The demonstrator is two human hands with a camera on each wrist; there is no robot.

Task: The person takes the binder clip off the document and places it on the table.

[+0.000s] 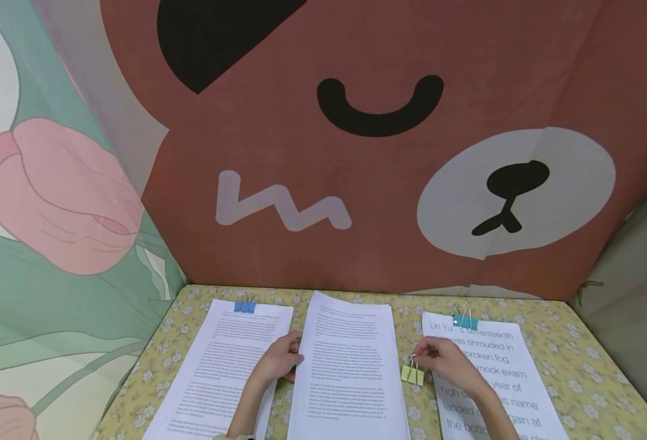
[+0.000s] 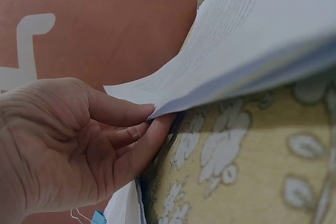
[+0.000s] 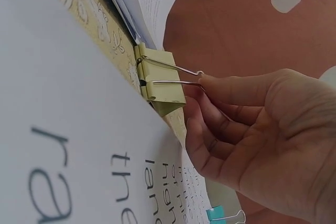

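Toward the left, the left hand (image 1: 278, 360) is pinched, thumb above and fingers below, on the left edge of the middle stack (image 1: 348, 366), white sheets covered in small dark print, whose top left corner rises in a curl. To its right, over the gap before the right stack (image 1: 521, 391), hangs the yellow clip (image 1: 413, 374), a pale binder clip with a folded body and thin metal wire handles; the right hand (image 1: 450, 363) pinches it by the wire. The fingers under the left edge are partly covered by paper, the small print is too fine to read, and the near ends of all three stacks are cut off by the head view. Whether the yellow clip touches the table (image 1: 172, 342) I cannot tell. Farthest left lies the left stack (image 1: 208, 360) with a blue clip (image 1: 244, 307) at its top, partly covered by the left forearm; at right, a teal clip (image 1: 465, 322) sits on the large-print right stack, where the right hand and forearm block several words.
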